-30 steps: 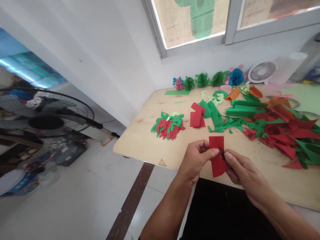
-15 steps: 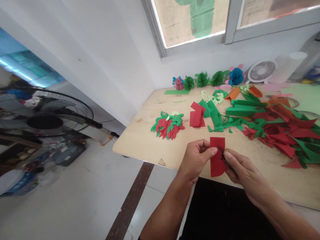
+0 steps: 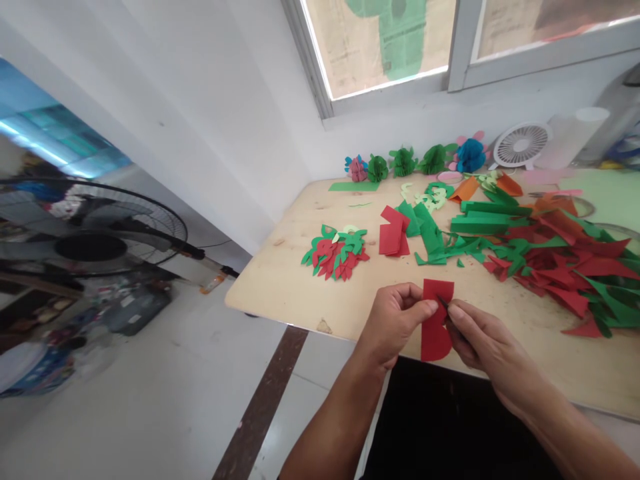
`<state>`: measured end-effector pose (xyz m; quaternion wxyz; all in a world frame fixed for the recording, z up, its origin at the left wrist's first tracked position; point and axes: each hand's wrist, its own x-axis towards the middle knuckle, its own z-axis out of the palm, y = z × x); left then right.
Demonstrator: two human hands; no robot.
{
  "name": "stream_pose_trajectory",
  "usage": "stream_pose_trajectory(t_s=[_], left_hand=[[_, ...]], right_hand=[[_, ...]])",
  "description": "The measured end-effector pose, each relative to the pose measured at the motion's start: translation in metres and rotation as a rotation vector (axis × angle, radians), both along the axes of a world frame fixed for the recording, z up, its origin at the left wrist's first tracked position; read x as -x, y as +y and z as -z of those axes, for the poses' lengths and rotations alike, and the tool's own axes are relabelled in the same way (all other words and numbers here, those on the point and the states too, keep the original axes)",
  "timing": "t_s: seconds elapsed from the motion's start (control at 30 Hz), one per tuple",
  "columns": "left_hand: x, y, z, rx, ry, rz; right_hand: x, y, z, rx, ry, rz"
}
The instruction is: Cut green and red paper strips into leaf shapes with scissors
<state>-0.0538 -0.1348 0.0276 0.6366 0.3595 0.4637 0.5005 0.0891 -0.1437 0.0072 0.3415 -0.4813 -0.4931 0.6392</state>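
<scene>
Near the table's front edge, my left hand (image 3: 396, 319) pinches a red paper piece (image 3: 436, 340) between thumb and fingers. The paper is upright in view, with a curved cut on its lower right side. My right hand (image 3: 475, 333) is closed round small dark scissors (image 3: 444, 303), whose blades meet the paper's right side; their handles are mostly hidden. Beyond my hands lie folded red papers (image 3: 393, 232) and green paper strips (image 3: 431, 233). A pile of red and green cut shapes (image 3: 336, 253) sits to the left.
Red and green scraps (image 3: 565, 267) cover the right of the wooden table (image 3: 270, 280). Paper figures (image 3: 403, 162) and a small white fan (image 3: 523, 145) stand along the wall. A large black fan (image 3: 90, 247) is at the far left, beside the table.
The red paper has tilted slightly clockwise and moved a little lower. The scissors have cut further in from its right side, and both hands keep their hold.
</scene>
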Motion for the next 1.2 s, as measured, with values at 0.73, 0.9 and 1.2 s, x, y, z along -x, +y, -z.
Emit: stream_pose_trajectory(t_s=[0.73, 0.9, 1.2], left_hand=[[-0.007, -0.001, 0.001, -0.011, -0.035, -0.013], [-0.010, -0.001, 0.002, -0.017, -0.029, -0.024], [-0.012, -0.002, 0.003, -0.008, -0.021, -0.022]], right_hand=[[-0.002, -0.002, 0.001, -0.020, 0.006, 0.043], [-0.002, -0.002, 0.000, -0.020, 0.010, 0.051], [-0.004, -0.003, 0.003, -0.020, 0.011, 0.064]])
